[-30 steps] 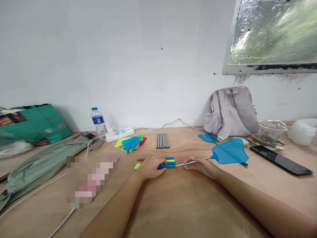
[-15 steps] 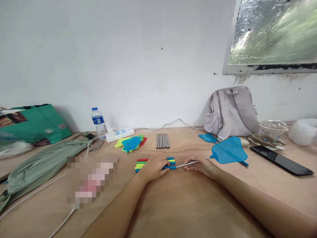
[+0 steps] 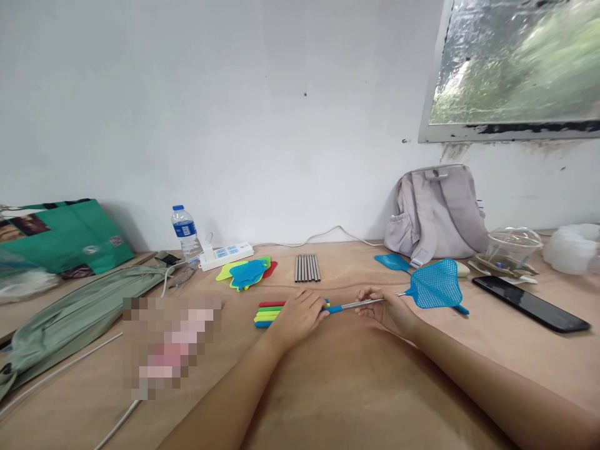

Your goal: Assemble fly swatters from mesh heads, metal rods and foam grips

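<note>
A blue fly swatter (image 3: 435,284) is held across the table in front of me, its mesh head toward the right. My left hand (image 3: 300,315) grips its blue handle, much of which the fingers hide. My right hand (image 3: 387,309) pinches the metal rod near the mesh head. Beside and partly under my left hand lie several handles (image 3: 269,315) in red, green, yellow and blue. Behind them is a row of several metal rods (image 3: 307,268). A pile of blue, yellow, green and red swatter heads (image 3: 248,273) rests to the left of the rods.
Another blue swatter (image 3: 391,261) lies partly behind the held one. At right are a grey backpack (image 3: 438,212), a black phone (image 3: 529,303) and clear plastic containers (image 3: 572,250). Leftward are a power strip (image 3: 227,256), a water bottle (image 3: 185,234), green cloth bags and cables.
The held swatter has tilted and shifted slightly right, its handle end rising a little off the pile. My left hand has moved slightly right; the right hand's fingers have rearranged on the rod.
</note>
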Demonstrator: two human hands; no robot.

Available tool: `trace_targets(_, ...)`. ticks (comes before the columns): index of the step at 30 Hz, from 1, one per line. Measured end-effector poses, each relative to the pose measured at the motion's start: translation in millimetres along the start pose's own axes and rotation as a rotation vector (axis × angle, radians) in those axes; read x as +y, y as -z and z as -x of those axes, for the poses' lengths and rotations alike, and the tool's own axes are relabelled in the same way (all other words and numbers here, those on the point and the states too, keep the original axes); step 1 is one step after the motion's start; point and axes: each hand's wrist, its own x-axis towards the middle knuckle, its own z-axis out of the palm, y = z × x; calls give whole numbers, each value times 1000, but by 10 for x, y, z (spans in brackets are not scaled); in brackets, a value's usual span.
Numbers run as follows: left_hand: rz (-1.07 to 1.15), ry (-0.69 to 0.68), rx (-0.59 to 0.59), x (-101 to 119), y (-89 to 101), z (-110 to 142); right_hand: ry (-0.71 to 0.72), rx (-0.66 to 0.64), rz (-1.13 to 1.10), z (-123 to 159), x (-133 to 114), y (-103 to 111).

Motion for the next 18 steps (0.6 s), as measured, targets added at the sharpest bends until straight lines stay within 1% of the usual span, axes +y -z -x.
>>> trace_targets(2, 9, 57, -23, 76, -3, -30, -5, -14, 2, 13, -3, -41)
trace_targets(5, 52, 200, -110, 216, -7, -77, -22, -34, 13, 25, 14, -123)
trace_targets(8, 119, 285, -173, 352, 17, -106, 12, -32, 27, 17, 52, -208)
trace_targets(13, 276, 297, -173, 475, 89, -84, 35, -49, 70, 35, 116, -335)
trace_targets(18, 319, 269, -107, 455, 78, -28, 68, -110, 60, 90, 166, -447)
